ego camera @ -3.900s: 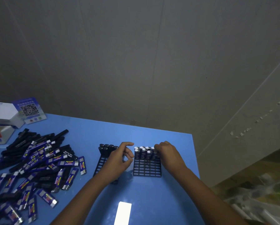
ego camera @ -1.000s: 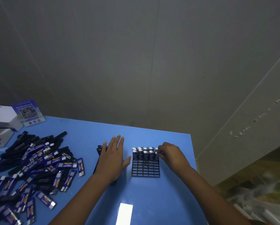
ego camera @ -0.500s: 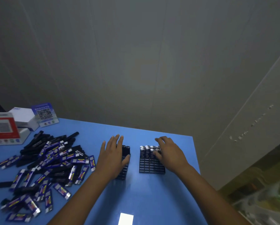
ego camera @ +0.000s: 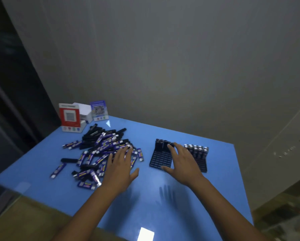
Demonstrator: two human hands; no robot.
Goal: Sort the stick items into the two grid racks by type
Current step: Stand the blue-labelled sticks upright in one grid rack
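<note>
A blue table (ego camera: 215, 197) carries a stick pile (ego camera: 100, 150), two racks (ego camera: 161, 156) and sign cards (ego camera: 69, 117)

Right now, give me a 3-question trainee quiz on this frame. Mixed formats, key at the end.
1. True or false: the left hand grips a stick.
2. Which rack holds the all-black sticks? A) left rack B) right rack
3. Fill in: the loose stick pile lies to the ____ of both racks.

Key
1. False: its fingers lie straight over the pile.
2. A; the right rack holds the blue-labelled sticks. The right hand spreads open between the racks.
3. Left.
</note>
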